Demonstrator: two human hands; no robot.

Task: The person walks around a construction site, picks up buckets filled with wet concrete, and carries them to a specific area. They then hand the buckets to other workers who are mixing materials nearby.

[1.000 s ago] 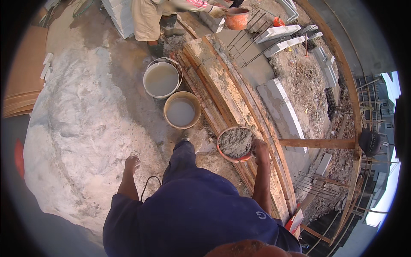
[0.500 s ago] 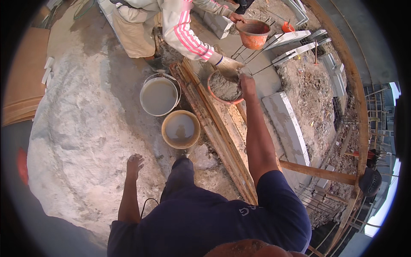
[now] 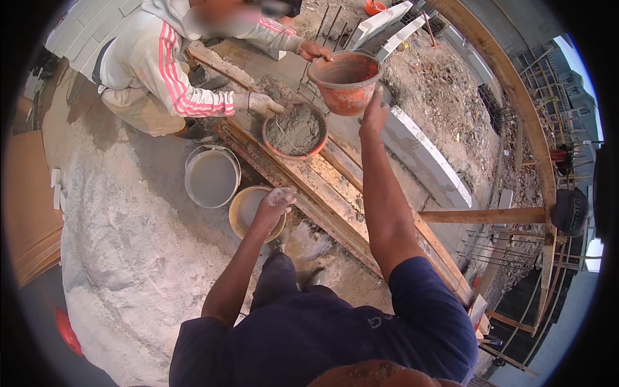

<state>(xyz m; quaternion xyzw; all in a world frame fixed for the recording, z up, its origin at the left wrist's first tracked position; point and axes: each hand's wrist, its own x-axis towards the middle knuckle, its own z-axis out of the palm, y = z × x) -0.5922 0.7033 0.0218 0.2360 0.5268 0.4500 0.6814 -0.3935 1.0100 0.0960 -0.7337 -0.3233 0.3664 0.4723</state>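
Note:
My right hand (image 3: 374, 115) presses its fingers against the right side of a raised orange bucket (image 3: 348, 97), smeared with grey. A co-worker's bare hand grips that bucket's far left rim. Below and left of it, an orange bucket full of wet mortar (image 3: 303, 157) rests on wooden boards (image 3: 322, 213). The co-worker's gloved hand (image 3: 264, 104) is at this bucket's thin handle. My left hand (image 3: 277, 201), whitened with powder, hovers over a cream bucket (image 3: 233, 216) of cloudy water. Its fingers are loosely bent and hold nothing.
A white bucket of grey water (image 3: 213, 179) stands beside the cream one. On the left spreads a large pale powder heap (image 3: 129, 258). Light blocks (image 3: 432, 161) and rubble lie to the right, with a timber bar (image 3: 483, 216) and rebar rods. The co-worker crouches at upper left.
My right hand has left the mortar bucket and now holds the raised orange bucket with the co-worker. The mortar bucket appears further left. My left hand has come forward over the cream bucket.

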